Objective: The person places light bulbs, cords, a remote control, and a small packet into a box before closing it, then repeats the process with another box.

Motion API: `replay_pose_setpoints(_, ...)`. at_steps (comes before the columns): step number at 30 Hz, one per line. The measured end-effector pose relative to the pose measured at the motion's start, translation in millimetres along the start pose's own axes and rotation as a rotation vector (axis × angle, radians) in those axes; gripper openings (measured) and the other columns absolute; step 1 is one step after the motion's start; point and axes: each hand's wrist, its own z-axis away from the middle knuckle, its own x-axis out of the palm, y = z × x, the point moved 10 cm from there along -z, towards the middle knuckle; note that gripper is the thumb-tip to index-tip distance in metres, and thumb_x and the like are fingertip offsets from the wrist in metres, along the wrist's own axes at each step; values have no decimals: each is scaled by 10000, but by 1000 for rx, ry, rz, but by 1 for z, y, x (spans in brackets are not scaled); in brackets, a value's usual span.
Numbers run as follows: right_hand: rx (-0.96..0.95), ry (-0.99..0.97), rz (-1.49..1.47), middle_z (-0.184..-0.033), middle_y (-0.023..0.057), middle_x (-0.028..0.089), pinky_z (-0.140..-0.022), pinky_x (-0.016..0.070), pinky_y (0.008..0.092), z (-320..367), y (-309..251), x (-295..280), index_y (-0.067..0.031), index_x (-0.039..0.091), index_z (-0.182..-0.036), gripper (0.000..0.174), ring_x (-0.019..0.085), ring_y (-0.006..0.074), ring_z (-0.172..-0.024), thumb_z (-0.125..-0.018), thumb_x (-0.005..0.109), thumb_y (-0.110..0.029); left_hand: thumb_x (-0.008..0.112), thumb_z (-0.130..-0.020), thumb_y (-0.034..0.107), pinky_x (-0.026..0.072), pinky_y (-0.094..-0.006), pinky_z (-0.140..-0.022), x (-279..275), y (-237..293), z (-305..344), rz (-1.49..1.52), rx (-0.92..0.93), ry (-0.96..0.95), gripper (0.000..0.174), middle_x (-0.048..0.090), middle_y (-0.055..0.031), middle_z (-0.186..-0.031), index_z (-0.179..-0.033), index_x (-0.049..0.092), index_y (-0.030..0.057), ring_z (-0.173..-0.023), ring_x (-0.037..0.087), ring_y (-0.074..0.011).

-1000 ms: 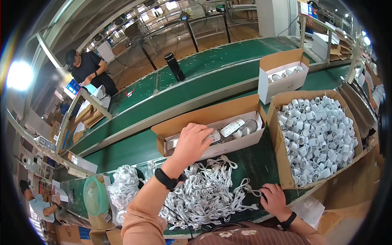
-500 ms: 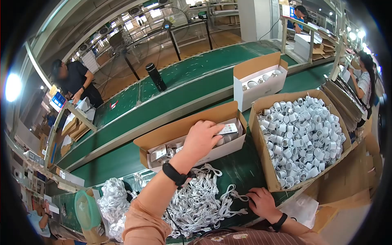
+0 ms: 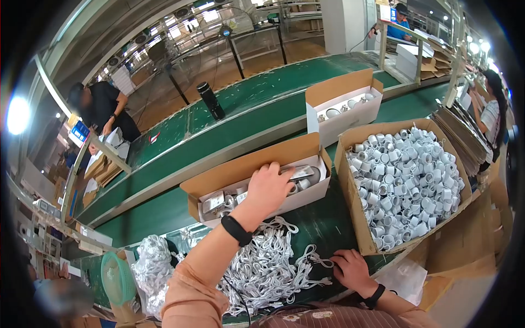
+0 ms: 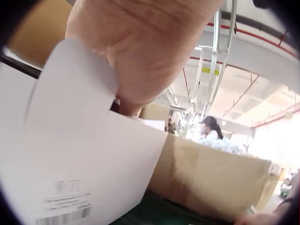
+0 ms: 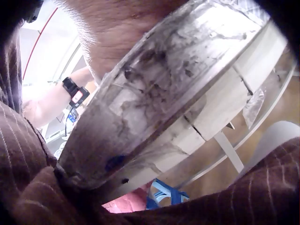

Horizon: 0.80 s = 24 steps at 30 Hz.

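My left hand (image 3: 268, 188) reaches into a long white box with a brown raised lid (image 3: 251, 164). Its thumb and fingers pinch the near end of a pale remote-like piece (image 3: 302, 173); the fingertips are partly hidden. Metallic round parts and another clear-wrapped piece (image 3: 213, 201) lie in the box. In the left wrist view, the hand (image 4: 140, 47) is above the white box wall (image 4: 93, 159). My right hand (image 3: 353, 269) rests at the table's front edge, fingers loosely bent, beside a pile of white cables (image 3: 268, 268). The right wrist view shows its wrist skin (image 5: 117, 28) by the worn table edge (image 5: 154, 93).
A cardboard box of white cup-shaped parts (image 3: 407, 183) stands to the right, with another filled white box (image 3: 344, 123) behind it. Clear bags (image 3: 152, 265) and a green basket (image 3: 116, 279) are at the left. A black bottle (image 3: 210, 101) stands across the belt; people work around.
The view has swung right since a second ago. My left hand has shifted right along the box, and the remote-like piece has tilted flatter. My right hand remains at the table edge.
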Motion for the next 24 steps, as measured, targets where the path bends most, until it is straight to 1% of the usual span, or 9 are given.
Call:
replay_pose_setpoints(3, -9, 9, 8, -1013, 36, 594, -786, 484, 343, 0, 0, 1, -112, 656, -961, 262, 571, 247, -886, -699, 667, -103, 621, -852, 270, 469, -433, -784, -3, -2, 3, 27, -22, -52, 333, 544, -145, -958, -1156, 644, 134, -900, 553, -315)
replay_pose_setpoints(6, 11, 0, -8, -1009, 39, 596, -786, 483, 347, -2, -2, -2, -107, 659, -953, 254, 570, 249, -890, -698, 663, -95, 628, -850, 240, 465, -425, -797, -38, -20, 15, 145, -102, 113, 341, 555, -165, -935, -1152, 633, 82, -878, 565, -322)
replay_pose_setpoints(8, 12, -2, -19, -1009, 40, 597, -788, 482, 348, -2, -2, -2, -105, 660, -950, 250, 570, 252, -891, -700, 660, -92, 662, -819, 209, 459, -422, -797, -82, -37, 42, 201, -164, 304, 290, 581, -151, -903, -1055, 645, 42, -861, 567, -314)
replay_pose_setpoints(9, 17, -3, -23, -1009, 41, 599, -789, 481, 349, -2, -1, -1, -103, 661, -947, 245, 570, 254, -892, -702, 657, -89, 662, -819, 209, 459, -422, -797, -88, -41, 56, 193, -172, 300, 290, 581, -151, -903, -1055, 645, 42, -861, 567, -314)
replay_pose_setpoints(11, 14, -5, -24, -1009, 41, 598, -791, 481, 350, -1, -1, 0, -101, 661, -945, 242, 569, 256, -892, -704, 655, -88, 706, -770, 180, 455, -423, -782, -75, -53, 84, 198, -279, 108, 228, 601, -124, -870, -944, 650, 44, -866, 566, -310)
replay_pose_setpoints(12, 20, -1, -14, -1009, 42, 598, -793, 480, 351, -2, -1, 0, -100, 662, -944, 239, 568, 259, -892, -706, 654, -88, 706, -770, 180, 455, -423, -782, -70, -57, 93, 193, -288, 109, 228, 601, -124, -870, -944, 650, 44, -866, 566, -310)
replay_pose_setpoints(14, 19, -11, -29, -1009, 42, 595, -797, 479, 357, -2, -3, 0, -101, 661, -946, 238, 566, 262, -898, -709, 651, -86, 727, -733, 169, 454, -427, -760, -51, -46, 105, 178, -154, 62, 200, 594, -100, -840, -870, 639, 52, -853, 557, -311)
replay_pose_setpoints(19, 36, -18, -21, -1016, 46, 590, -801, 477, 371, -1, -1, 2, -107, 662, -950, 241, 561, 268, -911, -710, 652, -86, 737, -665, 146, 453, -369, -740, -38, -25, 98, -26, -81, 95, 200, 576, -50, -804, -821, 624, 93, -818, 542, -259)
replay_pose_setpoints(24, 35, -8, 5, -1016, 47, 591, -800, 477, 370, -1, -2, 2, -107, 663, -956, 236, 562, 268, -907, -721, 646, -91, 733, -663, 135, 456, -399, -720, -24, -47, 88, -46, -111, 110, 186, 570, -59, -796, -787, 605, 82, -807, 544, -275)
